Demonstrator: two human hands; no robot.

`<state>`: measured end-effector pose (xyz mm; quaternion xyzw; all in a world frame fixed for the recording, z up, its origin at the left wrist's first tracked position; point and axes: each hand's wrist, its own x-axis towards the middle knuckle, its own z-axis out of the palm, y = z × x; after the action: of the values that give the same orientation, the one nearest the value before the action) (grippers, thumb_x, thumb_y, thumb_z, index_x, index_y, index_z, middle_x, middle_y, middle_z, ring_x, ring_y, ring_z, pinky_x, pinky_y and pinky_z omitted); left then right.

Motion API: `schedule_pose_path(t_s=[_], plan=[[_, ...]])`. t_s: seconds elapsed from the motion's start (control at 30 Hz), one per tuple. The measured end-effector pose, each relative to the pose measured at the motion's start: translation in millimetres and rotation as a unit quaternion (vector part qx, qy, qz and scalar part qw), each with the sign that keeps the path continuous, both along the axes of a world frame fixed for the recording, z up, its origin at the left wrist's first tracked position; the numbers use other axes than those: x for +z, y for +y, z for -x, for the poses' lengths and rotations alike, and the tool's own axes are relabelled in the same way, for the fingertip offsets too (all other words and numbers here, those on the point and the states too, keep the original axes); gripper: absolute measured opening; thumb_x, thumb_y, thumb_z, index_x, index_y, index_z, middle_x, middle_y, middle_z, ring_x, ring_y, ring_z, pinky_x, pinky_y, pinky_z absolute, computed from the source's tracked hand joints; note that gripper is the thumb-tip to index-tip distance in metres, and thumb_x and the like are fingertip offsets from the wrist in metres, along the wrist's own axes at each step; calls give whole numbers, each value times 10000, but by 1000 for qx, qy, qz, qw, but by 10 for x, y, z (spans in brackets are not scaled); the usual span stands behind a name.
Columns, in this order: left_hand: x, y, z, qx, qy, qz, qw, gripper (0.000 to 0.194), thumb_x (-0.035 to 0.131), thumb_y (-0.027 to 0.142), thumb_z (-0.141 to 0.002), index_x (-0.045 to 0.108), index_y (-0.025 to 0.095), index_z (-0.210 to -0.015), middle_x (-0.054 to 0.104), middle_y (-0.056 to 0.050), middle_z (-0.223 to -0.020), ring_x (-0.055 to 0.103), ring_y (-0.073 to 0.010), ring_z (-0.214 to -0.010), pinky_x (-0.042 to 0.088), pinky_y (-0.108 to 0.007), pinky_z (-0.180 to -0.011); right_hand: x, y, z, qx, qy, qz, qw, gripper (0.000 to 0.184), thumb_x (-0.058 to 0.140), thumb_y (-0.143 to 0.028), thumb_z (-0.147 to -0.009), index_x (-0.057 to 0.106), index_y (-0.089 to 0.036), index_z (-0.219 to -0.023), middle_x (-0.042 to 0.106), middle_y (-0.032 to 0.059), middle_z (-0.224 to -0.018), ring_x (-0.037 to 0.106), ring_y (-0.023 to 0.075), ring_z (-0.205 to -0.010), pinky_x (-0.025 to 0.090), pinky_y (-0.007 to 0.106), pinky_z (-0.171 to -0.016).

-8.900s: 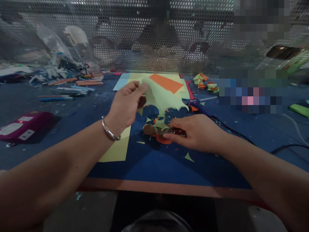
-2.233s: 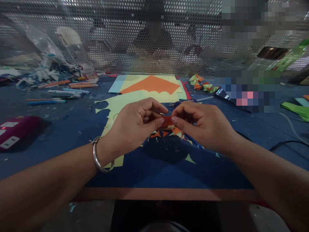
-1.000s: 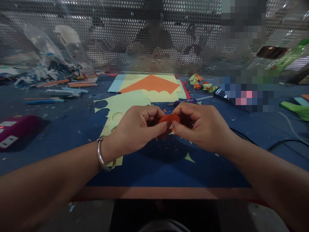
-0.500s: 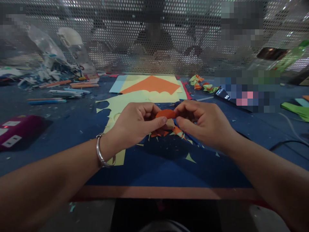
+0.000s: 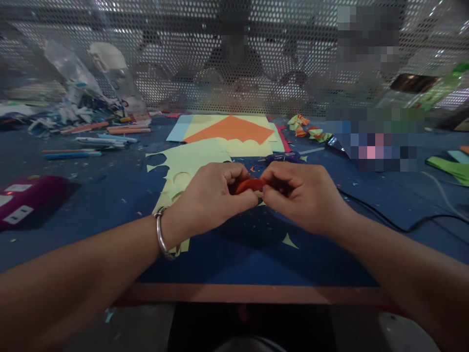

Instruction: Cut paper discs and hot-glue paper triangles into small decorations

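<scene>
A small piece of orange paper, curved along its top edge, is pinched between both hands above the blue table. My left hand, with a silver bangle at its wrist, closes thumb and fingers on the paper's left side. On its right end, the fingertips of my right hand are closed too. Just beyond the hands lies a glue gun with a dark cord. Beside my left hand spreads a pale yellow-green sheet with round cut-outs. The hands partly hide the paper scraps below them.
An orange sheet rests on pale papers at the back. Folded paper pieces and a phone are to the right. On the left are a purple power strip, coloured rolled sticks and a bottle. A perforated metal panel stands behind.
Both hands have come lower and nearer to me, closer together on the orange paper, which is now more covered by the fingers. The glue gun behind shows more plainly.
</scene>
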<state>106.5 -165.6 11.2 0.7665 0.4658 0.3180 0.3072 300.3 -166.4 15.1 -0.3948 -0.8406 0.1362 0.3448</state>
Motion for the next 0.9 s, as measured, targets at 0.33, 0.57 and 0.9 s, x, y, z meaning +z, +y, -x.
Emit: schedule_pose_path(t_s=[0.33,0.57,0.9], plan=[[47,82,121,5,36,39,999,65,637,213,-721,641,180,-666,612,17,-520,544,-111,-461,364,-213,-435,28,48,-67,-65,1,17,998,114,602,-169,-776,589,-187,-663,473,-49,-532,378,86,-499,296,240,-482],[-25,173,131,-24,-103,36,994,253,709,318,-811,676,183,-1021,734,-61,-898,675,-167,-771,523,-250,-640,21,97,-102,-25,-40,22,999,113,602,-172,-776,608,-175,-663,508,-50,-537,428,77,-491,315,232,-483],[15,95,40,-66,-186,236,952,96,700,98,-803,727,138,-887,736,-21,-753,641,-86,-652,503,-199,-652,32,58,-111,-31,-54,-20,998,105,600,-164,-825,613,-196,-726,568,-25,-615,487,103,-533,384,267,-538]])
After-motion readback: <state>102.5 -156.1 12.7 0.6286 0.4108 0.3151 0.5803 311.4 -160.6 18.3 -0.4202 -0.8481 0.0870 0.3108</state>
